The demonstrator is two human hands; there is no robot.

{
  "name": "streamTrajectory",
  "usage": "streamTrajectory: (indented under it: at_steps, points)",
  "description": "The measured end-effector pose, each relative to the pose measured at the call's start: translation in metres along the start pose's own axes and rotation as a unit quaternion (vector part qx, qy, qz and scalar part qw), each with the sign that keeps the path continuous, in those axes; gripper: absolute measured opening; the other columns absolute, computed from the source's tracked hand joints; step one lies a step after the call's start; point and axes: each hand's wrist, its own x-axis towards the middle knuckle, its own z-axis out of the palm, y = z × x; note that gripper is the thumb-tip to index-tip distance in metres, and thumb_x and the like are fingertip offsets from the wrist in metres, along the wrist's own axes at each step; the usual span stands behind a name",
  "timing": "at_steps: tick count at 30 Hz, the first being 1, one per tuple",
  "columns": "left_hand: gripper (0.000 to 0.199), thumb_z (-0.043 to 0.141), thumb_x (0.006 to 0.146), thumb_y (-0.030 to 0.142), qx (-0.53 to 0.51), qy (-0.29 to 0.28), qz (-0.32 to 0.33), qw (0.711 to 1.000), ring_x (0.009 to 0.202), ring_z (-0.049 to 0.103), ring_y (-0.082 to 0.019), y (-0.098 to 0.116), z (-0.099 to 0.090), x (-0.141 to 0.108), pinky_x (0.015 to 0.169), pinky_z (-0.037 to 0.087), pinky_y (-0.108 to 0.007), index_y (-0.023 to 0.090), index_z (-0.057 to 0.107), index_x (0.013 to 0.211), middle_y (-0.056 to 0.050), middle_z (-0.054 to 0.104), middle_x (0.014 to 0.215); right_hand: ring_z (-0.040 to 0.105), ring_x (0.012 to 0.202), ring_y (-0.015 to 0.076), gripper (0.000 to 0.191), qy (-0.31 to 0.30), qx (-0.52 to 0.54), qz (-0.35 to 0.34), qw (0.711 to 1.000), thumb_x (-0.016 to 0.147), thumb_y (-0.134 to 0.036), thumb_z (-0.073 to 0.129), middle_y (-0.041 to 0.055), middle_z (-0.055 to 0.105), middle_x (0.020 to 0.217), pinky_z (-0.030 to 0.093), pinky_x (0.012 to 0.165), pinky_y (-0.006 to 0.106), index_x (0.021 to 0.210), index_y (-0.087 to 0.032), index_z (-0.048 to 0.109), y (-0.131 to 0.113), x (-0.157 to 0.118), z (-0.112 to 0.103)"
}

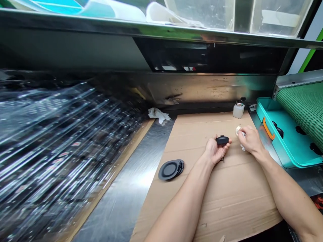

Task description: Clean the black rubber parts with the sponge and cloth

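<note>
My left hand (215, 150) is closed around a round black plastic part (222, 140), held tilted just above the cardboard sheet (234, 188). To its right, my right hand (249, 138) pinches a crumpled white cloth (238, 131), a short gap away from the black part. Part of the cloth hangs below the fingers. Left of my forearm, several similar black discs (170, 169) lie fanned in a leaning stack on the cardboard. A small translucent bottle (238, 110) with a dark and metallic top stands at the cardboard's far right corner.
At right, a teal bin (290, 158) with an orange latch holds several black parts, beside a green conveyor belt (302, 101). Stacked clear plastic trays (63, 141) fill the left side. A white crumpled cloth (158, 115) lies behind. A metal shelf (161, 32) overhangs the bench.
</note>
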Motion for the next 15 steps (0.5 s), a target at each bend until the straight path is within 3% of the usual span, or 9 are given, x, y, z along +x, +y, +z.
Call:
streamTrajectory:
  at_steps: [3,10,13,15]
  points:
    - [0.051,0.017,0.105,0.041,-0.083,0.004,-0.043,0.996,0.047,0.057,-0.011,0.013,-0.002,-0.008,0.037,0.049,-0.017,0.006,0.052,0.114,-0.013,0.066,0.074,0.06,0.081,0.0187,0.02,0.009,-0.015,0.011,1.0,0.089,-0.025,0.051,0.0046,0.065,0.083,0.038,0.073,0.027,0.083,-0.02,0.07,0.014,0.004,0.007]
    - [0.052,0.016,0.105,0.044,-0.089,0.018,-0.031,0.995,0.053,0.059,-0.012,0.014,-0.002,-0.01,0.039,0.051,-0.018,0.006,0.051,0.113,-0.014,0.065,0.08,0.06,0.078,0.0183,0.021,-0.001,-0.036,0.014,0.999,0.087,-0.027,0.051,0.004,0.065,0.082,0.038,0.071,0.027,0.082,-0.021,0.07,0.018,0.005,0.013]
    - [0.054,0.017,0.105,0.044,-0.046,-0.008,0.007,0.999,0.059,0.062,-0.014,0.011,-0.001,-0.01,0.048,0.055,-0.021,0.006,0.055,0.107,-0.015,0.066,0.082,0.06,0.077,0.0181,0.021,0.01,-0.032,0.011,0.999,0.086,-0.029,0.051,0.0037,0.066,0.081,0.038,0.071,0.027,0.08,-0.021,0.069,0.018,0.005,0.01]
    - [0.048,0.033,0.104,0.048,0.038,-0.022,0.101,0.994,0.069,0.066,-0.015,0.005,-0.001,-0.009,0.063,0.059,-0.025,0.008,0.059,0.106,-0.016,0.068,0.091,0.06,0.077,0.0183,0.021,0.023,-0.026,0.012,0.999,0.086,-0.03,0.051,0.0038,0.066,0.08,0.038,0.071,0.027,0.079,-0.021,0.069,0.018,0.005,0.007]
